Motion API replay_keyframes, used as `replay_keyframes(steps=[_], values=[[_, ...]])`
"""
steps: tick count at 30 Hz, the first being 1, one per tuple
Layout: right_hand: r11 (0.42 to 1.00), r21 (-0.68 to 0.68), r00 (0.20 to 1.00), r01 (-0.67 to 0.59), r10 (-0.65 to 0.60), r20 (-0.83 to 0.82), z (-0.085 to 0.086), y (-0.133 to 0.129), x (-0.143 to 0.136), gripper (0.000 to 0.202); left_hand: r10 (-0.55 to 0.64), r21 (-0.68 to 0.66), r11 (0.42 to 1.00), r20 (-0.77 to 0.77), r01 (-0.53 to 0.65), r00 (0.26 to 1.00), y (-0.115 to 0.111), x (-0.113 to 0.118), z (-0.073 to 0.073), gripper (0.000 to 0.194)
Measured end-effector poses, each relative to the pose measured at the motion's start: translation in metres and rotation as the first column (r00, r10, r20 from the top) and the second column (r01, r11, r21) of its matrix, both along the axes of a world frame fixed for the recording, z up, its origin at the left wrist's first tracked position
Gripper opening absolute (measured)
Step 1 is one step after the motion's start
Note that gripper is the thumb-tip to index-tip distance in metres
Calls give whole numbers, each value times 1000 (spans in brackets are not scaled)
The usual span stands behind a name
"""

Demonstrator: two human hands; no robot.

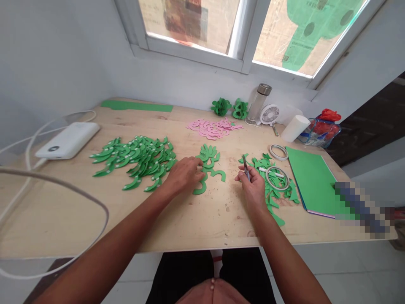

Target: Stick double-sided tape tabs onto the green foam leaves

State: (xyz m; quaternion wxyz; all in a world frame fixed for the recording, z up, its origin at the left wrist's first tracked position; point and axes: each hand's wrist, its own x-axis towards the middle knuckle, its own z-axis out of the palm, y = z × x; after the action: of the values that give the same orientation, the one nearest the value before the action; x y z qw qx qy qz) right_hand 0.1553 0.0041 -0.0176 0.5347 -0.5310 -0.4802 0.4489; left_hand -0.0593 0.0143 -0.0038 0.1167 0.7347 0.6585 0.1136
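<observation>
In the middle of the table lies a small group of curved green paper cut-outs (209, 154). My left hand (185, 174) is at their left side, fingers bent and closed at the edge of a green paper cut-out (200, 188); the fingertips are partly hidden. My right hand (253, 185) is closed around a pair of small scissors (245, 166), blades together and pointing away from me, with the handles hidden in the palm. Left of my left hand spreads a big pile of green curved strips (142, 158) with white tabs. Green scraps (275, 196) lie beside my right hand.
Pink cut-outs (211, 128) and two green paper figures (221, 107) are farther back. A bottle (259, 103), a fan (270, 114) and a white roll (295, 128) stand back right. Tape rings (279, 152) and green sheets (313, 177) lie right; a power bank (68, 140) with cables left.
</observation>
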Motion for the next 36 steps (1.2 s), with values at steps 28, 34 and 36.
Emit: replay_keyframes(steps=[28, 34, 36], values=[[1000, -6, 1000, -8, 8, 13, 3, -1, -1, 26, 76, -49, 996, -3, -77, 997, 2, 18, 4, 22], [1000, 5, 1000, -6, 6, 21, 0, 0, 0, 26, 86, -35, 996, -17, -87, 996, 5, 20, 2, 15], [1000, 9, 1000, -7, 7, 19, 0, 0, 0, 26, 89, -30, 995, -13, -90, 996, 5, 20, 1, 12]])
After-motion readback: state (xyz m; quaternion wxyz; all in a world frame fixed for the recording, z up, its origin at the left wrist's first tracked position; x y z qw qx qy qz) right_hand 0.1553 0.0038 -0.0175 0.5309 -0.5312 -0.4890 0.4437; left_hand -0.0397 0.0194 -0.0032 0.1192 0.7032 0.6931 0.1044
